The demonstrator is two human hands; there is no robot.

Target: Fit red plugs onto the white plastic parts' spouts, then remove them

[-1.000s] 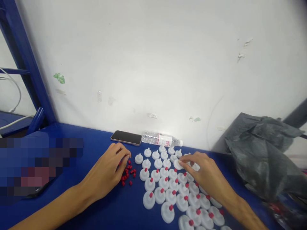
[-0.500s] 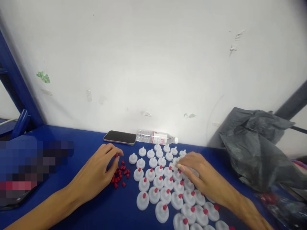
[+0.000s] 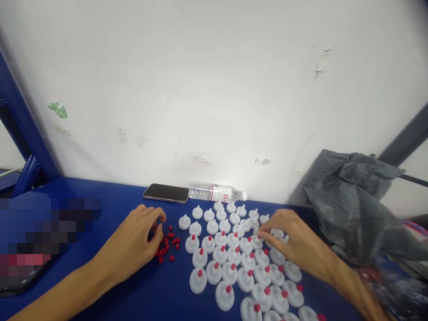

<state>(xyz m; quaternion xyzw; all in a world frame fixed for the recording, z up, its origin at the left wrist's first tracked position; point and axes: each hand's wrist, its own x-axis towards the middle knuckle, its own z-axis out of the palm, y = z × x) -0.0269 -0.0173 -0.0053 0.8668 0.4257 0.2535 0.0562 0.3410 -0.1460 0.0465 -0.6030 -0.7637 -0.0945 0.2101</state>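
Note:
My left hand (image 3: 137, 236) is curled beside a small pile of red caps (image 3: 166, 246). A bit of red shows between its bent forefinger and thumb, apparently a red cap. My right hand (image 3: 287, 234) reaches over the right side of a group of white round discs with nozzles (image 3: 212, 226). Its thumb and forefinger pinch at the nozzle of a white disc (image 3: 257, 242); the fingertips partly hide it. The discs nearer me, such as the capped disc (image 3: 225, 296), have red caps on their nozzles. Those at the back show bare nozzles.
A phone (image 3: 166, 193) and a clear water bottle (image 3: 217, 192) lie along the white wall (image 3: 214, 89). A grey plastic bag (image 3: 351, 200) stands at the right. A pixelated area covers the left end of the blue table (image 3: 123, 294).
My right hand has shifted right among the white discs, uncovering several of them. My left hand stays by the red caps, with its finger and thumb slightly shifted.

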